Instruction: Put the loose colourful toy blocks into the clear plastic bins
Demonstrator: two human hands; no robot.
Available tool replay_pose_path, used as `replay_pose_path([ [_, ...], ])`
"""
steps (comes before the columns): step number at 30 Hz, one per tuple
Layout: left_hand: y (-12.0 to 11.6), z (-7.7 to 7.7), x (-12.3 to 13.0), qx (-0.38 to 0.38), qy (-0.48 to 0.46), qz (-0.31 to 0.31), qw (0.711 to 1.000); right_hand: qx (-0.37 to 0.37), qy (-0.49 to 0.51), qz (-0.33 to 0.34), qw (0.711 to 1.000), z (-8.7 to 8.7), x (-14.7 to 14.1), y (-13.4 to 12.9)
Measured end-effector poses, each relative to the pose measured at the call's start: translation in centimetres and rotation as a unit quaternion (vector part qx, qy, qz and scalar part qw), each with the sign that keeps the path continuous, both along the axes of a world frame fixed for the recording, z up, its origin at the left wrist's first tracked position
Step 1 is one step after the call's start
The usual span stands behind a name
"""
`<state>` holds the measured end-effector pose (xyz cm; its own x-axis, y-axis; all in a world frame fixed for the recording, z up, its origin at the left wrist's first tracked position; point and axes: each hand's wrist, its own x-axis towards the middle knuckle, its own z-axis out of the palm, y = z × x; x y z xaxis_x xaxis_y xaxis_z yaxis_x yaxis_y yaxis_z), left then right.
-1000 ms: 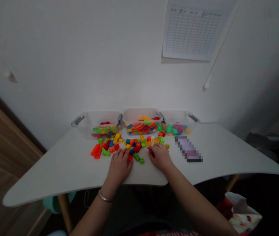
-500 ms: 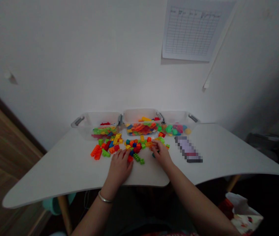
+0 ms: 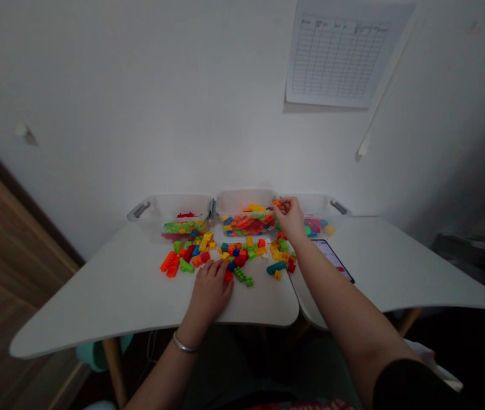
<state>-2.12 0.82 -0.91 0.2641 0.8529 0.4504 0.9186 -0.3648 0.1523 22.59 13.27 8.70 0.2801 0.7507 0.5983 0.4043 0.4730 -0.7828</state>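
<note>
My right hand [image 3: 291, 217] is raised at the right end of the middle clear bin [image 3: 246, 199], its fingers pinching a small orange block [image 3: 277, 203]. On the table, my left hand [image 3: 211, 287] rests at the near side of the loose blocks, fingers spread, its thumb beside a red-orange block [image 3: 228, 276]. Green blocks [image 3: 240, 274] lie just right of it. Farther right are a teal block [image 3: 276, 267] and a small yellow one [image 3: 277, 275]. Orange-red blocks [image 3: 169, 263] sit at the pile's left end. Colourful pieces fill the lower part of the middle bin.
A left clear bin [image 3: 152, 216] holds green and red pieces; a right one [image 3: 323, 205] holds round colourful pieces. Right of my forearm lies a phone [image 3: 334, 261]. The white table [image 3: 109, 296] stands against a wall with a printed sheet [image 3: 336, 57].
My right hand has moved from the blocks on the table up and forward to the middle bin, an orange block now between its fingers. My left hand has stayed almost still.
</note>
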Motion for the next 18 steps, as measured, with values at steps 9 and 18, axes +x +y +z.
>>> replay_pose_path([
  [9, 0.0, -0.2, 0.0, 0.012, -0.005, 0.001, 1.000, -0.036, -0.231, -0.093, 0.968, 0.4, -1.0, 2.3],
  [18, -0.1, 0.0, -0.1, -0.004, -0.004, -0.001, 1.000, -0.065, -0.313, -0.148, 0.936, 0.2, -2.5, 1.4],
])
